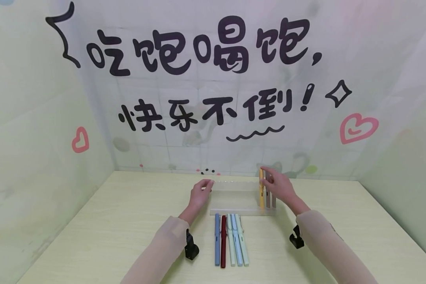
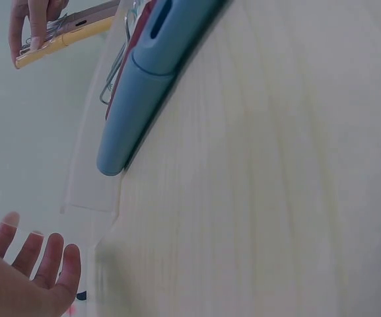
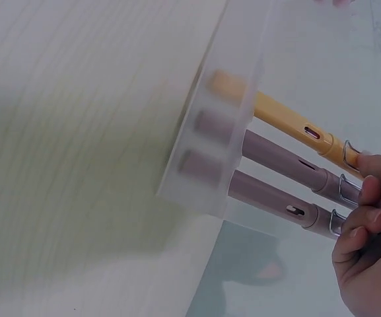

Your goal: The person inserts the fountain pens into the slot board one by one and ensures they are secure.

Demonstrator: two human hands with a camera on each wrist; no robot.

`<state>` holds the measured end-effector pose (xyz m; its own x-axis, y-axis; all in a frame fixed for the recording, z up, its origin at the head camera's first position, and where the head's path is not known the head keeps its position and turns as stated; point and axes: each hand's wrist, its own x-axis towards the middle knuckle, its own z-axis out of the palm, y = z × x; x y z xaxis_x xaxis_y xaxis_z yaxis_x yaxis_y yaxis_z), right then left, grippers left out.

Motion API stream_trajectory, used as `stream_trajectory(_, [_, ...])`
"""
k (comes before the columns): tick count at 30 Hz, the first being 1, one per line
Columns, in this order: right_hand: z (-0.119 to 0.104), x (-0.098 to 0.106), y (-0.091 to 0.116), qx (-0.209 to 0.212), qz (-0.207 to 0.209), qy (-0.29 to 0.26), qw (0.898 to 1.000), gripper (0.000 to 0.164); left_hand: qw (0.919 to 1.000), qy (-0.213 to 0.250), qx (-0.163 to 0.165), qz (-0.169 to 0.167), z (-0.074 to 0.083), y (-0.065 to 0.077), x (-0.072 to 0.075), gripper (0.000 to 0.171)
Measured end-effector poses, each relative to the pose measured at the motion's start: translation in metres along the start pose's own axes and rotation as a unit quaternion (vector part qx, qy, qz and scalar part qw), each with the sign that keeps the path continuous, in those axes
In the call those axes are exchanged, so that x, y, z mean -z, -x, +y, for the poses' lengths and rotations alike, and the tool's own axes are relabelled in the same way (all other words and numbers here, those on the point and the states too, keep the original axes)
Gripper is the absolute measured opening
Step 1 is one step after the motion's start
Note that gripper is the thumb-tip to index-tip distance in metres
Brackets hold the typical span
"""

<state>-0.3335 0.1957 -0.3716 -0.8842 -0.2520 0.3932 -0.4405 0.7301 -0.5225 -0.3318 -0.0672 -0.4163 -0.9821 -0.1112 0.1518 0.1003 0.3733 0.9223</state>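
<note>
A frosted, see-through pen rack [image 1: 234, 212] stands on the table. At its right end, a yellow pen [image 1: 261, 195] with a wire clip leans in the rack beside two mauve pens [image 3: 276, 158]. My right hand [image 1: 281, 186] pinches the yellow pen near its cap end, the other fingers curled by the mauve caps. By the rack's upper left corner is my left hand [image 1: 200, 194], its fingers loosely bent and spread in the left wrist view; whether they touch the rack cannot be told.
Several pens lie side by side before the rack: a blue pen [image 1: 217, 240], a dark red pen [image 1: 223, 242], and pale green and light blue ones. Behind the table [image 1: 145, 197] rises a wall sheet [image 1: 184, 157] with black lettering and pink hearts.
</note>
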Motion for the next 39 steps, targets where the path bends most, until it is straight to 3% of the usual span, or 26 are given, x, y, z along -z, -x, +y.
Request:
stream_trajectory(14, [-0.009, -0.002, 0.015, 0.051, 0.049, -0.035, 0.997, 0.034, 1.0, 0.002, 0.001, -0.004, -0.001, -0.001, 0.0, 0.031])
stream_trajectory(33, [-0.009, -0.012, 0.035, 0.024, 0.02, -0.079, 0.996, 0.029, 1.0, 0.003, -0.007, -0.004, -0.001, 0.0, 0.001, 0.03])
stream_trajectory(39, [-0.009, -0.015, 0.041, 0.033, 0.011, -0.099, 0.994, 0.03, 1.0, 0.003, -0.006, -0.004, 0.001, 0.001, 0.001, 0.031])
